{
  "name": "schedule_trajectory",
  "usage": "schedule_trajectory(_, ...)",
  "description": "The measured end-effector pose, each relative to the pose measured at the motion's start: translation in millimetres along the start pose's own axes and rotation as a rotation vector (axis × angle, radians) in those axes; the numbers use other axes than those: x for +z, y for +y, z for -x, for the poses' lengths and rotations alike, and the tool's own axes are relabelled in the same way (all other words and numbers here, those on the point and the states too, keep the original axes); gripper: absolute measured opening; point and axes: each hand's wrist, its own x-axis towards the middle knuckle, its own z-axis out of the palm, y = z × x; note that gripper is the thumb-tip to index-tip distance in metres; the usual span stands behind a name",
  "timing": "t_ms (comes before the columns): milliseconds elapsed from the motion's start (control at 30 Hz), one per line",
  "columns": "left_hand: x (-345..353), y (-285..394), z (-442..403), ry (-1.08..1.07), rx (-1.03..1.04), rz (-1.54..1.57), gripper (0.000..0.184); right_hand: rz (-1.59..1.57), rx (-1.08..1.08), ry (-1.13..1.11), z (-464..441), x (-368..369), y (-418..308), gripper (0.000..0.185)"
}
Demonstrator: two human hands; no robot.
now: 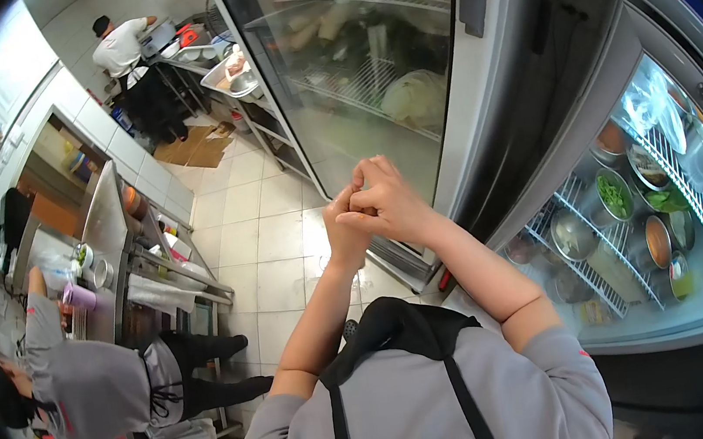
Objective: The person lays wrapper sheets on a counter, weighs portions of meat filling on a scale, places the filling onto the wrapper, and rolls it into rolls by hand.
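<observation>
2 hands meet at centre frame: left hand (pixel 344 231) against right hand (pixel 390 200), fingers curled and overlapping (cannot tell how far closed, or whether anything lies between). Nearest thing: glass-door fridge (pixel 327 130), upper centre, behind the hands in view. At right, 2nd fridge (pixel 647 337) holds round containers (pixel 659 240) and chopped greens (pixel 614 196). Lower left: 1 co-worker (pixel 96 387) beside a worktop (pixel 107 304); upper left: another person (pixel 125 54).

Wears a grey shirt (pixel 401 411) with a small red mark (pixel 585 353) near the short right sleeve's (pixel 564 378) edge, plus a black apron (pixel 396 328) with narrow black straps (pixel 340 423).
</observation>
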Motion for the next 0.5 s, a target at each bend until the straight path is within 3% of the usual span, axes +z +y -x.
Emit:
schedule_trajectory(67,2,-11,6,0.033,0.038,0.031,0.014,-0.151,0.053,-0.012,4,2,5,0.031)
schedule_trajectory(100,2,4,6,0.053,-0.141,0.088,0.014,-0.238,0.087,0.012,4,2,5,0.031)
schedule_trajectory(133,-1,5,5,0.04,-0.171,0.114,0.015,-0.323,0.124,0.031,3,2,4,0.031)
schedule_trajectory(200,-8,5,7,0.012,-0.239,0.176,0.016,-0.156,-0.018,0.021,-1,1,-1,0.032)
schedule_trajectory(233,-9,7,8,0.018,-0.093,0.047,0.017,-0.072,-0.087,0.021,-1,0,-3,0.033)
schedule_trajectory(333,-12,7,8,0.042,-0.003,0.032,0.019,0.059,-0.115,-0.027,-1,1,-10,0.038)
schedule_trajectory(500,-20,4,2,0.058,-0.083,0.065,0.019,0.043,-0.149,0.043,-4,10,-10,0.041)
